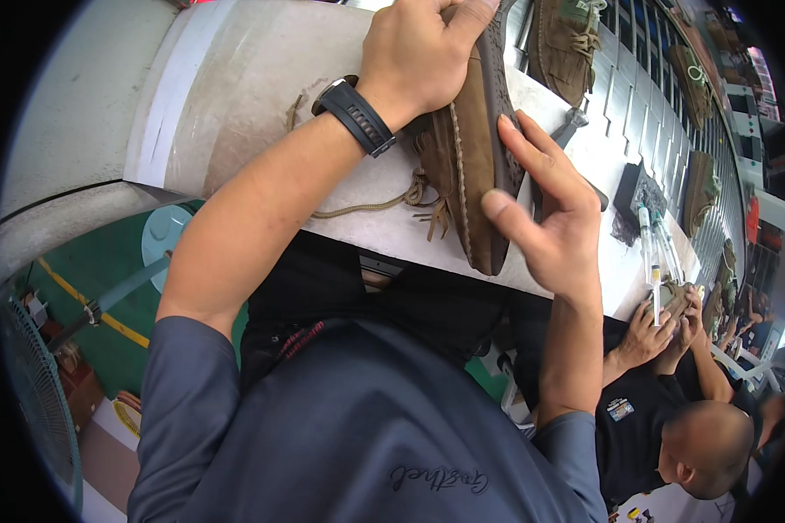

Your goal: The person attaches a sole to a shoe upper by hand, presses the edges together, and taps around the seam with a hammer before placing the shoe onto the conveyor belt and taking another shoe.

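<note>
A brown moccasin-style shoe with pale stitching and a dark sole is tipped on its side over the white worktable, toe toward me, sole facing right. My left hand is closed around its far end, fingers partly out of frame. Alongside the sole, my right hand has its fingers stretched and apart, the thumb and fingertips at the edge of the shoe. A tan lace trails from the shoe across the tabletop. On my left wrist is a black watch.
A hammer-like tool and a black box with syringe-like tubes lie right of the shoe. Beyond runs a metal roller conveyor carrying brown shoes. A co-worker's hands hold another shoe at right. A fan stands at lower left.
</note>
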### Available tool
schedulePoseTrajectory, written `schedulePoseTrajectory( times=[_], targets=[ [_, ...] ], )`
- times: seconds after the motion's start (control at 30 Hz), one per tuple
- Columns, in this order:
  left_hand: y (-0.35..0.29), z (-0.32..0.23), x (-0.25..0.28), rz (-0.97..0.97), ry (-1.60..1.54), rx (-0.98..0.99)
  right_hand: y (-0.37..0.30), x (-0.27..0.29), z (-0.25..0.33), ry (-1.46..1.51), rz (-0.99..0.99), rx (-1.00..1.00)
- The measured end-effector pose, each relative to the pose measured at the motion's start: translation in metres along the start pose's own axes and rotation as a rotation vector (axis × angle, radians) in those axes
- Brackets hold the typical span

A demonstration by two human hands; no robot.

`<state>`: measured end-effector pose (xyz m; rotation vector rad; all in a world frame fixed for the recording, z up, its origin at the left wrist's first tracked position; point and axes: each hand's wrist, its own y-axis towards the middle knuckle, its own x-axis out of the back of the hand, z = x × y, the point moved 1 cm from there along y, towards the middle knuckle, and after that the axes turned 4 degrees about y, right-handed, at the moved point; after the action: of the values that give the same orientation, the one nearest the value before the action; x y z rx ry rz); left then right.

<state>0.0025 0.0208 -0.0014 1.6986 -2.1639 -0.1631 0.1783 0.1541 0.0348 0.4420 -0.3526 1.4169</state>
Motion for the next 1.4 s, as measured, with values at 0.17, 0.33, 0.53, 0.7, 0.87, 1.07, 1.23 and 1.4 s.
schedulePoseTrajectory(
  times=[0.17, 0.33, 0.53, 0.7, 0.87, 1.07, 1.23, 1.4],
  targets=[
    [0.001, 0.001, -0.001, 0.004, 0.019, 0.015, -0.001, 0.007, -0.011, 0.291, 0.051, -0.028],
    [0.003, 0.003, 0.0, 0.014, 0.023, 0.024, -0.004, 0.002, -0.016, 0.48, 0.01, -0.088],
    [-0.002, 0.005, -0.001, -0.001, 0.018, 0.026, 0.0, -0.003, -0.006, 0.449, -0.023, -0.162],
    [-0.003, 0.003, 0.001, -0.004, -0.004, 0.013, 0.006, -0.011, -0.014, 0.456, -0.101, -0.131],
    [0.0, -0.007, 0.005, 0.022, -0.048, 0.008, 0.029, -0.014, -0.013, 0.37, -0.25, -0.13],
    [0.011, -0.06, 0.039, -0.054, -0.069, -0.443, 0.06, -0.003, 0.029, 0.318, -0.335, 0.119],
    [-0.003, -0.086, 0.083, 0.164, 0.184, -0.912, 0.025, -0.006, 0.068, 0.218, -0.382, 0.329],
    [-0.031, -0.106, 0.089, 0.16, 0.166, -0.921, 0.01, 0.002, 0.092, 0.491, -0.301, 0.367]
  ],
)
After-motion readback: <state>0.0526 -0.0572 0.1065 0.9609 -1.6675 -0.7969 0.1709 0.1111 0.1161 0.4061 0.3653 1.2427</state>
